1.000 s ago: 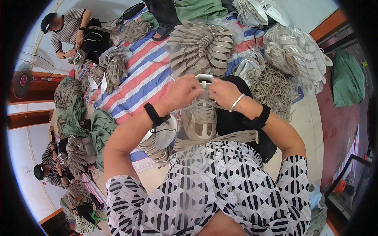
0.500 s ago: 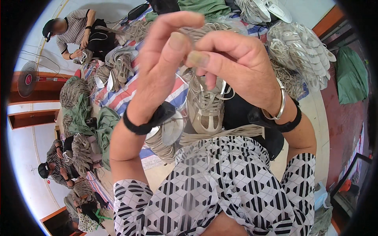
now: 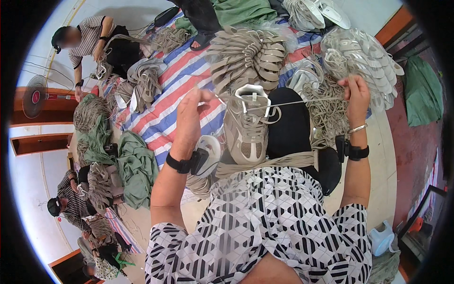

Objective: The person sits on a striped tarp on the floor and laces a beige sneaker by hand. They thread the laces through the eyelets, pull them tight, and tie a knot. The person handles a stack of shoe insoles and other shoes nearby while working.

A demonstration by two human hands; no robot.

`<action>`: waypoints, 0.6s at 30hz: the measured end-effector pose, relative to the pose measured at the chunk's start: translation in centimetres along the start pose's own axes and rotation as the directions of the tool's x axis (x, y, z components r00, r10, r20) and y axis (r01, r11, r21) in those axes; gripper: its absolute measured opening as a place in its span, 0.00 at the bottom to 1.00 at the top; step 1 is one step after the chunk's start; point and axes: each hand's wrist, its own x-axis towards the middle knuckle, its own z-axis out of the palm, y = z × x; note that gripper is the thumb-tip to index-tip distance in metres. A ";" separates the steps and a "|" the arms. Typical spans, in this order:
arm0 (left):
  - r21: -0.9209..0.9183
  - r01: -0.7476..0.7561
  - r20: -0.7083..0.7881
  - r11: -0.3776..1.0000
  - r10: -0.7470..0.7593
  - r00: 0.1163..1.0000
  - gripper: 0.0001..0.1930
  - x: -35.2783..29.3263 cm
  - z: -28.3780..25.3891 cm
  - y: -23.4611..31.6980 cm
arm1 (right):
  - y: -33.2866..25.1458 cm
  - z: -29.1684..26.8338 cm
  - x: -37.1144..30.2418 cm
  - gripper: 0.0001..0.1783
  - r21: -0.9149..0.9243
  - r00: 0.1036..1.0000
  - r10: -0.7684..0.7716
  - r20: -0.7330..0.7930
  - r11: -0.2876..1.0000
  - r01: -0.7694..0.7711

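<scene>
A beige and grey sneaker [image 3: 247, 130] rests upright on my lap, toe toward me, with a loop of lace hanging at its side. From it a thin beige shoelace [image 3: 302, 101] runs taut to the right, where my right hand [image 3: 358, 97] pinches its end. On the other side my left hand [image 3: 190, 113], a little blurred, is closed with finger and thumb together near the lace coming off the shoe's left. Both hands are level with the shoe's collar, spread wide apart. A bundle of loose laces [image 3: 269, 160] lies across my lap.
Beyond the shoe, a fanned pile of beige sneakers [image 3: 248, 59] sits on a striped sheet [image 3: 177, 94]. More bagged shoes [image 3: 362, 66] lie at right. Co-workers [image 3: 94, 38] sit along the left, near a fan [image 3: 35, 96] and green sacks [image 3: 137, 168]. A person's sandalled foot [image 3: 203, 40] stands ahead.
My hands have come down from close together above the shoe and moved apart, drawing the lace out straight. The upper-left co-worker has reached one hand down toward a pile.
</scene>
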 end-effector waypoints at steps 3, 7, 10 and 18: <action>-0.071 -0.041 0.046 0.997 0.044 0.998 0.19 -0.4 -0.5 -1.8 | 2.9 -0.6 -0.9 0.09 -0.079 0.967 0.245 -0.074 0.965 -0.250; 0.145 -0.021 0.249 0.989 -0.016 0.968 0.14 -1.6 1.5 -2.9 | 3.6 4.2 -2.6 0.07 -0.196 0.931 0.258 0.257 0.958 -0.211; 0.716 -0.459 0.446 0.526 0.161 0.881 0.07 -2.4 4.5 -3.5 | 1.3 8.0 -3.6 0.06 -0.092 0.914 0.224 0.337 0.974 -0.205; 0.710 -0.672 0.659 0.211 0.136 0.740 0.11 -2.2 4.2 -2.8 | 0.6 11.2 -5.5 0.05 -0.047 0.894 0.140 0.425 0.990 -0.133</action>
